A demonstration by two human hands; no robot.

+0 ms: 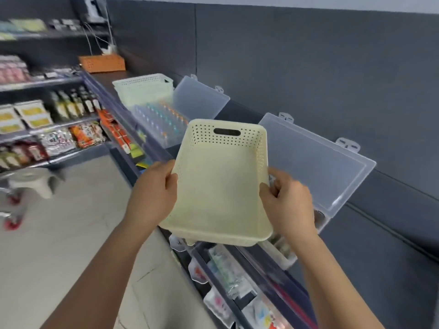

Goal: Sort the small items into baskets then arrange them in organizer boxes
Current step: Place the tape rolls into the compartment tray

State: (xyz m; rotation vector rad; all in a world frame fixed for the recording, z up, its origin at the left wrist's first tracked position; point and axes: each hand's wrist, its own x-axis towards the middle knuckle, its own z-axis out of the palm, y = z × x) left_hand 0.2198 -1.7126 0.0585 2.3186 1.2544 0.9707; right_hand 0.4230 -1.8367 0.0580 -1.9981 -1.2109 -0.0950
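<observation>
1. A cream perforated basket (218,186), empty, is held in the air between both hands, tilted so its inside is seen.
2. The left hand (154,188) is clamped on the basket's left rim, thumb over the edge.
3. The right hand (288,200) is clamped on the basket's right rim.
4. Behind the basket, to its right, a clear organizer box (316,160) is seen with its lid open.
5. Beyond the basket, a stack of white baskets (142,91) is seen on the dark shelf top (104,78).
</observation>
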